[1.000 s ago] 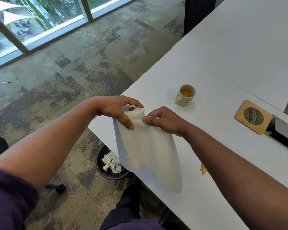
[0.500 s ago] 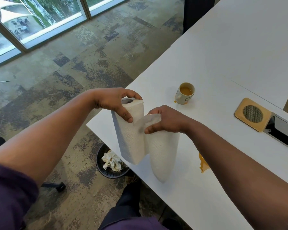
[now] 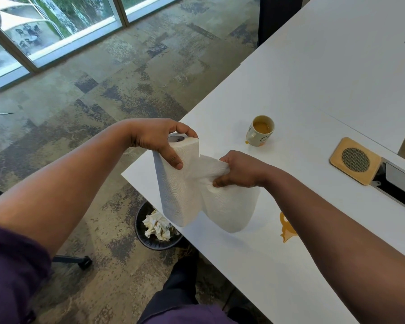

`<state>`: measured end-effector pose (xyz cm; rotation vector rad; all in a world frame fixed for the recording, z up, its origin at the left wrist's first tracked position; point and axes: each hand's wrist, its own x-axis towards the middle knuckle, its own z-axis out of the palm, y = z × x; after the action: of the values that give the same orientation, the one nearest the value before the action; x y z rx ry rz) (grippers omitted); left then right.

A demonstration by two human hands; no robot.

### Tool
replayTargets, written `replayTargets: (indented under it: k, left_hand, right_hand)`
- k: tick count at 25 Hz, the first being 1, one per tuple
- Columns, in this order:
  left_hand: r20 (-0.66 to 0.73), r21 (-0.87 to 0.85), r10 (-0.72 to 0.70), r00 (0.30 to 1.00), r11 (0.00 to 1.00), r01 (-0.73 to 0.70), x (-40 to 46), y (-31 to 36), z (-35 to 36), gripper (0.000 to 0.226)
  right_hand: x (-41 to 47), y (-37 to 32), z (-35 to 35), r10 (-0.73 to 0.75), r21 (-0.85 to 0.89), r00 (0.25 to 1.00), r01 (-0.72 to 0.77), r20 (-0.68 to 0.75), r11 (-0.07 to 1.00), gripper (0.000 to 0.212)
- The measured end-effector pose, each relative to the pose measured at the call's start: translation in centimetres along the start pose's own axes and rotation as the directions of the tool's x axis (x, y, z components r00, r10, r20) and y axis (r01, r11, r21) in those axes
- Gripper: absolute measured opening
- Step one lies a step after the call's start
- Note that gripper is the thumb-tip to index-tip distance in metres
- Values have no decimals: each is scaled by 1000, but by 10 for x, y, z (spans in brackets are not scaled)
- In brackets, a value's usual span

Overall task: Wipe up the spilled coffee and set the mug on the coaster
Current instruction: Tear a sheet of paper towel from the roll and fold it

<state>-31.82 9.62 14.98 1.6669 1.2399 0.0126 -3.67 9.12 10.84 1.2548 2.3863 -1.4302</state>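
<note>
Above the near left edge of the surface (image 3: 313, 90), the left hand (image 3: 157, 141) grips the paper towel roll (image 3: 175, 183); the right hand (image 3: 241, 169) pinches its loose sheet (image 3: 229, 206). The sheet is light, soft, tears easily: hold bunched. Spilled coffee (image 3: 288, 230) lies near right; the mug (image 3: 260, 130) stands left of the coaster (image 3: 354, 160).

embossed paper roll (image 3: 175, 195), wooden coaster (image 3: 354, 160) (mesh centre)

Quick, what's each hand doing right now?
Left hand: grips the paper towel roll.
Right hand: pinches the pulled-out sheet.
</note>
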Motion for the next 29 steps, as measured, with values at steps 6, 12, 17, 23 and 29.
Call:
replayTargets:
  k: [6,12,17,23,29]
  left_hand:
    - [-22,-5,-9,1000,1000,9,-4,-4,-6,72]
    - [-73,-20,1,997,1000,-3,-9,-8,-11,72]
    - [-102,-37,-10,995,999,7,-11,-11,-11,72]
    - [-126,-20,-47,991,999,45,-12,-8,-15,74]
    - [-147,-22,-44,988,999,42,-15,-5,-16,79]
  right_hand:
    - [-3,4,-2,36,-31,999,-35,9,999,13]
    - [-5,9,-4,62,-90,998,-61,15,994,14]
    - [-2,14,-2,59,-95,998,-60,-11,994,11]
    - [-1,27,-3,97,-159,994,-103,-45,982,21]
    - [-2,37,-3,137,-200,988,-148,-66,969,23]
